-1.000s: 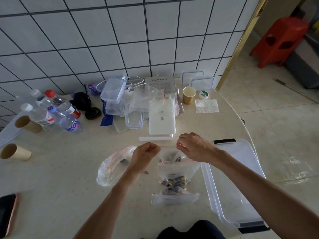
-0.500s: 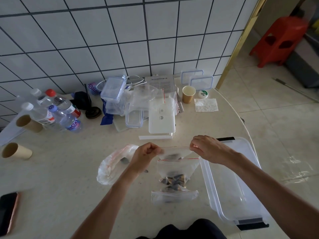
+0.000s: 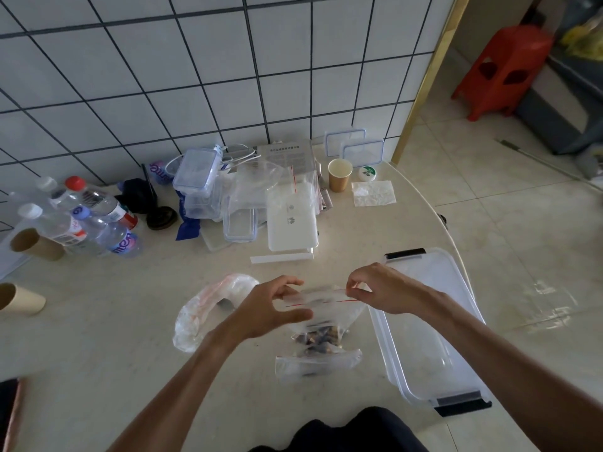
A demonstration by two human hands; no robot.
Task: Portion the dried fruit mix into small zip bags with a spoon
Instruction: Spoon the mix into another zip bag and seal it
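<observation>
The beige worktop [image 3: 98, 337] carries a clear lidded storage bin [image 3: 434, 337] at right. Beside it, the small zip bag [image 3: 321, 324], holding dried fruit mix [image 3: 318, 339], hangs upright. Right hand [image 3: 381, 293] pinches its seal; left hand [image 3: 270, 308] fingers are loosely spread, touching it.

White tiled wall [image 3: 195, 76], beige counter [image 3: 98, 337], tiled floor [image 3: 522, 223], red stool [image 3: 509, 70]
</observation>
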